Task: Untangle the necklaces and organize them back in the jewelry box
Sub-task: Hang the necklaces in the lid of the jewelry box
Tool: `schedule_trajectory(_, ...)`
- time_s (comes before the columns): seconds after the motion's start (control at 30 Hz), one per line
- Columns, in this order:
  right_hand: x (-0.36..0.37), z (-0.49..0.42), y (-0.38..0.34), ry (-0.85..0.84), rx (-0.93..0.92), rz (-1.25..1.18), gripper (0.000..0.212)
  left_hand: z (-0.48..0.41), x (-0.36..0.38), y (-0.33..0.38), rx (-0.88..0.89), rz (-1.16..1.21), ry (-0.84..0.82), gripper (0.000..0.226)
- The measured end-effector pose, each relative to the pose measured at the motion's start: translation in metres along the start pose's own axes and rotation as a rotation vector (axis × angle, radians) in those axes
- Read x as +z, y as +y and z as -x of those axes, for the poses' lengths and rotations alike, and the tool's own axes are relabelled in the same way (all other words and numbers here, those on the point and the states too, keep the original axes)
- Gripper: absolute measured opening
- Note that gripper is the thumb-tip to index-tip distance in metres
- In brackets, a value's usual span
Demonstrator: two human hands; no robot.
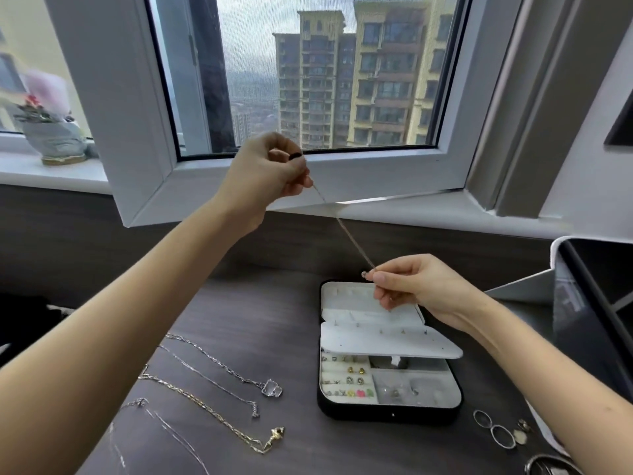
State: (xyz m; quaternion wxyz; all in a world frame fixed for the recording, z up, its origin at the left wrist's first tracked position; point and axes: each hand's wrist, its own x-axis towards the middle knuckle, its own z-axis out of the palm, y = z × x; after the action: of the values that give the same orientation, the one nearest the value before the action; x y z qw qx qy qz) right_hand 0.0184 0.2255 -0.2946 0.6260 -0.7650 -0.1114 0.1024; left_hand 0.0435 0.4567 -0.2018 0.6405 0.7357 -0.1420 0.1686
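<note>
Forearms come in from 7 and 5 o'clock and meet a single fine chain (pixel 346 231), stretched in the air on a slant between the two hands. The left hand (pixel 263 173), up at 11 o'clock in front of the window frame, has its fingers curled and pinches the chain's upper end. The right hand (pixel 421 286), at 4 o'clock, pinches the lower end just beside a small round fitting. The hands are well apart and the chain runs straight with no knot that I can make out, though it is too thin to be sure.

The open jewelry box (pixel 390 414) lies on the table (pixel 274 320) at 5 o'clock, right under the right hand. Its white flap (pixel 387 341) is folded over compartments of earrings. At 7 o'clock lie a silver pendant necklace (pixel 272 388), a gold necklace (pixel 205 407) and thinner chains, side by side and apart.

This looks like the check on a freed strand. The next move calls for keeping it taut while lowering it, either into the box or beside the others without crossing them.
</note>
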Motion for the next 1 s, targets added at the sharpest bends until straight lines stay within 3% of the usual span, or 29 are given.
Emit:
schedule_trajectory(0.17,-0.013,0.016,0.0,0.069,0.101,-0.152,0.021,0.017,-0.001,-0.02,-0.031,-0.014,0.102,0.022)
schedule_trajectory(0.4,-0.019,0.028,-0.011,0.15,0.205,-0.471,0.013,0.046,-0.002,-0.055,-0.16,-0.078,0.066,0.021)
schedule_trajectory(0.67,0.0,0.032,-0.044,0.06,0.098,-0.391,0.009,0.063,0.014,-0.07,-0.421,-0.137,-0.086,0.019)
schedule_trajectory(0.87,0.012,0.017,-0.079,0.047,0.08,-0.297,0.009,0.061,0.032,-0.066,-0.581,0.145,-0.172,0.022)
schedule_trajectory(1.0,0.007,0.015,-0.093,0.11,0.102,-0.288,0.009,0.062,0.031,-0.065,-0.506,0.14,-0.257,0.011)
